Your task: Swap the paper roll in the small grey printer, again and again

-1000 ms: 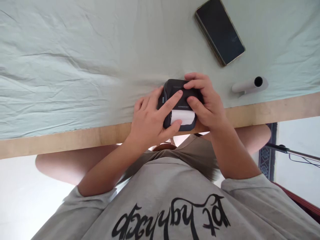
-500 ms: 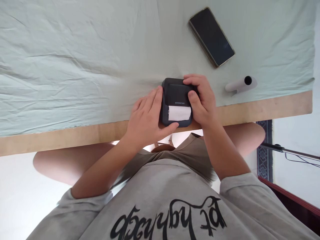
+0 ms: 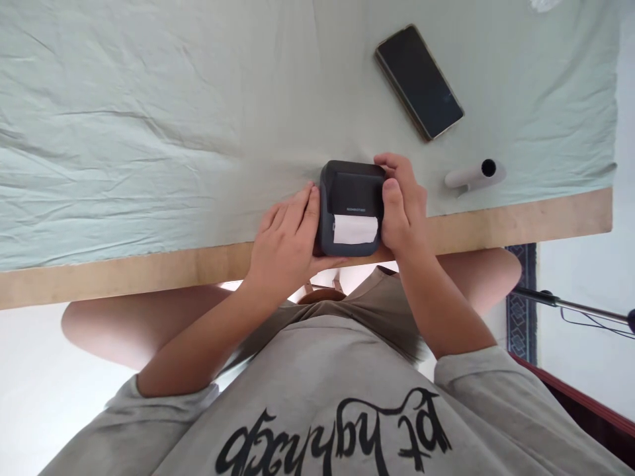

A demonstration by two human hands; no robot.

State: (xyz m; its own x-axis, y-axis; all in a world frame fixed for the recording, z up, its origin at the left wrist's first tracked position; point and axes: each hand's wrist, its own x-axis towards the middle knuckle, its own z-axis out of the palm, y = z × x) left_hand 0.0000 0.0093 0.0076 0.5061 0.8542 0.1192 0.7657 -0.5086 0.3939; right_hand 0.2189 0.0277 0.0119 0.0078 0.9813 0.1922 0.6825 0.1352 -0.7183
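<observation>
A small dark label printer (image 3: 353, 190) with rounded corners is at the table's near edge, between my hands. A strip of white paper (image 3: 355, 229) shows at the slot on its near side. My left hand (image 3: 285, 238) is against the printer's left side, its fingers close together and its thumb along the near lower edge. With my right hand (image 3: 404, 205) I grip the right side: the thumb is at the top's right edge and the index finger curls round the far right corner. The other right fingers are partly hidden.
Beyond the printer a dark-screened phone (image 3: 421, 82) lies on the pale green cloth (image 3: 173, 132). To the right is a white rolled or tube-like item (image 3: 476, 174) with a dark round opening. The wooden table edge (image 3: 520, 219) runs along the front, with my legs below.
My right thumb has slid from the printer's top to its right edge. My left thumb has dropped lower along the near side. The view has shifted slightly.
</observation>
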